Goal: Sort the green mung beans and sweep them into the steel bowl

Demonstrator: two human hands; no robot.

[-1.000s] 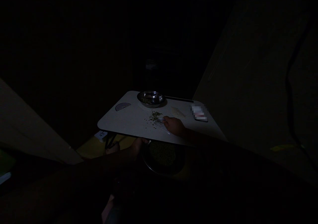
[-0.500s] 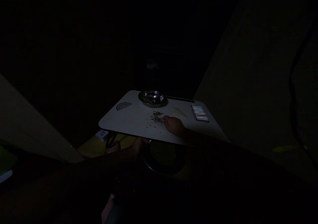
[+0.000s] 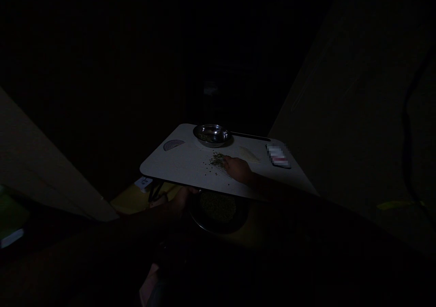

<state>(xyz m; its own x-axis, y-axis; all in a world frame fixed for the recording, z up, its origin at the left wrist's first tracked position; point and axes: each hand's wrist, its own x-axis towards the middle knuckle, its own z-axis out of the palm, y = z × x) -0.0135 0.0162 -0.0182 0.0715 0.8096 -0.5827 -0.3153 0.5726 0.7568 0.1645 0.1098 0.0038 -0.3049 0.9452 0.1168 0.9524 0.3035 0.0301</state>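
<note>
A small white folding table (image 3: pixel 177 164) stands lit in a very dark room. My right hand (image 3: pixel 238 169) rests on its top with curled fingers, touching a scatter of small green grains (image 3: pixel 217 160). Behind the grains sits a small steel bowl (image 3: pixel 211 135) with a few grains inside. My left hand (image 3: pixel 180 197) grips the rim of a wide dark plate (image 3: pixel 218 210) heaped with green grains, held just below the table's front edge. Whether the right fingers pinch anything is too dim to see.
On the table lie a dark half-round piece (image 3: pixel 173 144) at the left, a pale flat piece (image 3: pixel 249 154) and a phone-like slab (image 3: pixel 278 156) at the right. Dim pale walls or panels rise at both sides. A yellowish floor patch (image 3: pixel 131 201) shows under the table.
My right hand slid slightly forward onto the scattered grains. The plate in my left hand shifted a little up and closer under the table edge. The view drifted slightly.
</note>
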